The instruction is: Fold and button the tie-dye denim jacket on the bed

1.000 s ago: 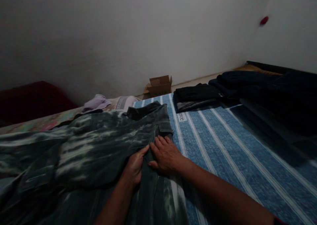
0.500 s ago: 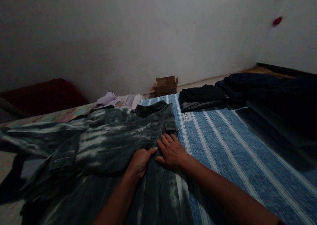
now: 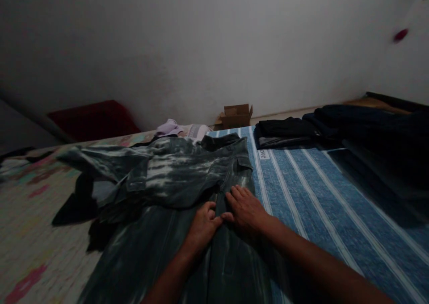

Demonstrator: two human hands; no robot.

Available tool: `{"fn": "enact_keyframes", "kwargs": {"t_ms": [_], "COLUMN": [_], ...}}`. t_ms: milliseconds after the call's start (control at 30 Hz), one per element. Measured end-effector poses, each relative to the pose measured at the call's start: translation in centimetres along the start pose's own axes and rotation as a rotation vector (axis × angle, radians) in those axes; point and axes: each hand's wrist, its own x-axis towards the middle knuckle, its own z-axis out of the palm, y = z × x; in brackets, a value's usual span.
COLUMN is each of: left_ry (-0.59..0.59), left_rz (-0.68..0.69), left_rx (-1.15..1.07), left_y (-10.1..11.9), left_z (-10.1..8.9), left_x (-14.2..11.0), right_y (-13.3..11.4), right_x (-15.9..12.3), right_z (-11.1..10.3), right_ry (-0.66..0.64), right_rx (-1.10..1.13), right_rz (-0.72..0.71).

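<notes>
A dark grey-green denim jacket with pale tie-dye streaks lies spread across the bed, collar toward the wall and one sleeve stretched out to the left. My left hand has its fingers curled, pinching the jacket's front edge below the chest. Just to the right, my right hand rests flat on the front panel under the pocket flap, fingers extended. Its thumb comes close to my left thumb. The palms and the cloth beneath them are hidden.
Folded dark clothes sit at the back right, beside a larger dark pile. A blue striped sheet covers the right side; a floral cover lies left. Behind stand a cardboard box and a dark red object.
The view has shifted left, so everything appears farther right. Both hands have slid down the jacket's front edge toward me, and the left fingers are more curled on the cloth.
</notes>
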Motion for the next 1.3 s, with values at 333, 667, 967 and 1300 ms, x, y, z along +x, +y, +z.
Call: {"fn": "enact_keyframes", "kwargs": {"t_ms": [333,667,967,1300], "left_ry": [0.06,0.026,0.011,0.012], "left_rz": [0.22,0.276,0.351,0.429], "left_rx": [0.53,0.697,1.002,1.11], "left_y": [-0.9,-1.1,-1.8,-2.7], "left_z": [-0.1,-0.4,0.5,0.9], "left_x": [-1.3,-3.6,-3.9,-4.3], "right_y": [-2.1,-7.2,-9.0,-8.9], "right_x": [-3.6,-9.9,-11.4,-11.7], "right_z": [-0.2,-1.1,-1.5,-1.2], "right_ry": [-0.043,-0.151,-0.268,-0.235], "right_rx": [0.041,0.2,0.316,0.277], "right_rz": [0.063,-0.009,-0.043,-0.034]}}
